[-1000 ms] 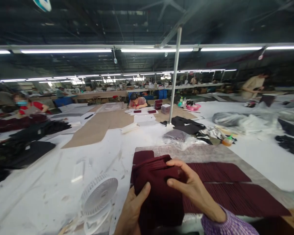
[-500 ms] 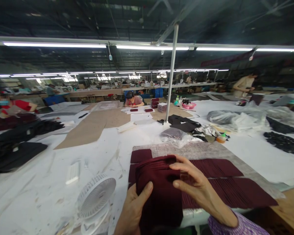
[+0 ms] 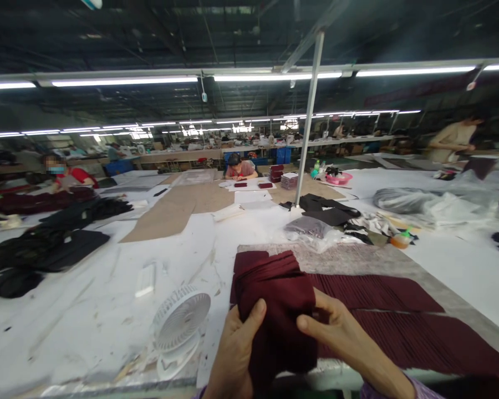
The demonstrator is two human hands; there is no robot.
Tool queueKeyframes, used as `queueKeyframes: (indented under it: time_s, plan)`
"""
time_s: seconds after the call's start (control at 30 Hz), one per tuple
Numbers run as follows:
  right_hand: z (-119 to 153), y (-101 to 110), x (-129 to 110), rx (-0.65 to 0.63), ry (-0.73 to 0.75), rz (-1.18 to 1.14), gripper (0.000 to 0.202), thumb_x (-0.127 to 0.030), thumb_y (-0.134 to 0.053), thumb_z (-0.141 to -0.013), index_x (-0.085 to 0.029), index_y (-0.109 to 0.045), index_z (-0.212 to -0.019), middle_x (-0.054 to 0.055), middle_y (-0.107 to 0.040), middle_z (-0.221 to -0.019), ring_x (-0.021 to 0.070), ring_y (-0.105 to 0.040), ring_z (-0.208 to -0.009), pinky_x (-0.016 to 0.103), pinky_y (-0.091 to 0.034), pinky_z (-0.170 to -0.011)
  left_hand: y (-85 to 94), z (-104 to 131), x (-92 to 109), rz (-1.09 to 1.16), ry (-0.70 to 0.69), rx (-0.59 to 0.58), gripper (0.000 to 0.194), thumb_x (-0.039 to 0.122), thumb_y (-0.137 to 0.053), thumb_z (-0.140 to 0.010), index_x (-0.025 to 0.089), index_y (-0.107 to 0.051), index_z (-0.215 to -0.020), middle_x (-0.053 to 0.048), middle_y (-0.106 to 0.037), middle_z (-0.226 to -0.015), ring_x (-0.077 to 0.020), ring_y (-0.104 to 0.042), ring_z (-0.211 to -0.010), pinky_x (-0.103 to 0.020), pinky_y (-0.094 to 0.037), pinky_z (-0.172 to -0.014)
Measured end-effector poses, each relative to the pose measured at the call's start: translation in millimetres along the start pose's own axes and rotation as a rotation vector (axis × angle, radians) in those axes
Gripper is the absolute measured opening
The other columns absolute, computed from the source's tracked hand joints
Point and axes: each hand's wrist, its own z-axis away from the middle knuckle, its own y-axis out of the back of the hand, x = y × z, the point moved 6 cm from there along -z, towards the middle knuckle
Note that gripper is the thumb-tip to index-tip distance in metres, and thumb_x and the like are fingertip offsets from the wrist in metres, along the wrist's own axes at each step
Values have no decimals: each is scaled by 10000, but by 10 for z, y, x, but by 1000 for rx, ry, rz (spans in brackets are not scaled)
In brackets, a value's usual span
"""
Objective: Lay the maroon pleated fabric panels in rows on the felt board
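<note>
Now both hands grip one folded bundle of maroon pleated fabric [image 3: 278, 310] at the bottom centre of the frame: the left hand [image 3: 235, 354] has its thumb pressed on the front of the cloth, and the right hand [image 3: 341, 338] pinches the bundle's right edge between thumb and fingers. Half a second ago the right hand lay higher, spread over the bundle's top; it has since slid down to the edge and the bundle stands taller and squarer, so the pleats look gathered rather than loose. Under and to the right lie two flat strips of the same maroon cloth [image 3: 399, 327] on a grey mat [image 3: 357, 256]. One white desk fan [image 3: 178, 318] sits lower left of the bundle, just beside it. Farther up the white table [image 3: 66, 321] are black garments [image 3: 50, 249] at the left and one metal pole [image 3: 310, 119] at centre. Three other workers show in the distance.
</note>
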Motion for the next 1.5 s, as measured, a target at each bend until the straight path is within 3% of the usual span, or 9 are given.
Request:
queueKeyframes:
  time_s: [0.37, 0.47, 0.6, 0.73, 0.83, 0.97, 1.13, 1.3, 1.5]
  plan:
    - [-26, 84, 243, 72, -157, -23, 300, -375, -742, -738, -191, -700, -971, 59, -721, -905, 249, -647, -878, 329, -523, -759, 52, -84, -89, 62, -14, -55, 465, 259, -745, -702, 127, -646, -1137, -146, -744, -934, -320, -645, -1026, -488, -449, -978]
    - [-31, 91, 274, 65, -155, 0, 303, -381, -738, -739, -186, -697, -968, 66, -717, -922, 252, -642, -880, 348, -518, -783, 81, -97, -77, 59, -21, -36, 433, 300, -734, -715, 113, -665, -1100, -156, -732, -989, -322, -627, -1063, -483, -427, -1008]
    - [-50, 82, 247, 70, -145, 48, 301, -384, -735, -738, -184, -696, -960, 66, -713, -931, 251, -641, -871, 348, -514, -780, 125, -113, -79, 149, 34, 24, 515, 417, -631, -789, 131, -593, -1216, -149, -696, -1111, -315, -580, -1142, -477, -404, -1039]
    - [-79, 44, 202, 39, -133, 42, 297, -351, -731, -748, -199, -685, -999, 58, -705, -992, 251, -636, -923, 344, -504, -815, 80, -121, -116, 246, 130, -66, 613, 529, -514, -831, 143, -513, -1307, -156, -643, -1212, -331, -544, -1186, -504, -365, -1063]
    - [-102, 32, 199, 19, -127, 23, 303, -340, -720, -761, -206, -676, -1029, 59, -692, -1047, 252, -630, -953, 349, -503, -833, 63, -124, -96, 268, 109, -128, 668, 570, -490, -826, 166, -453, -1356, -155, -612, -1258, -334, -534, -1196, -511, -337, -1079]
    - [-110, 33, 192, 14, -125, 29, 300, -342, -708, -775, -204, -672, -1039, 60, -688, -1051, 247, -622, -965, 343, -503, -834, 81, -143, -90, 294, 58, -147, 649, 537, -458, -857, 171, -399, -1389, -155, -585, -1293, -328, -518, -1213, -518, -307, -1096]
    - [-97, 6, 124, -2, -114, 43, 297, -347, -710, -773, -195, -675, -1026, 50, -692, -1013, 228, -629, -924, 311, -500, -805, 145, -170, -72, 309, -45, -62, 572, 437, -454, -893, 198, -369, -1405, -130, -565, -1323, -309, -501, -1235, -516, -306, -1101]
    - [-92, 2, 101, 15, -119, 74, 279, -340, -699, -784, -187, -677, -1016, 48, -701, -968, 235, -632, -904, 320, -504, -792, 174, -110, -4, 163, -140, 62, 562, 344, -642, -790, 231, -499, -1322, -85, -675, -1178, -293, -554, -1181, -448, -387, -1062]
    - [-83, 10, 108, -48, -84, 86, 308, -238, -664, -805, -216, -640, -1111, 49, -674, -1051, 236, -615, -965, 359, -498, -863, 133, -93, -107, 104, -17, 9, 603, 294, -745, -701, 203, -555, -1266, -107, -736, -1009, -288, -672, -966, -445, -471, -956]
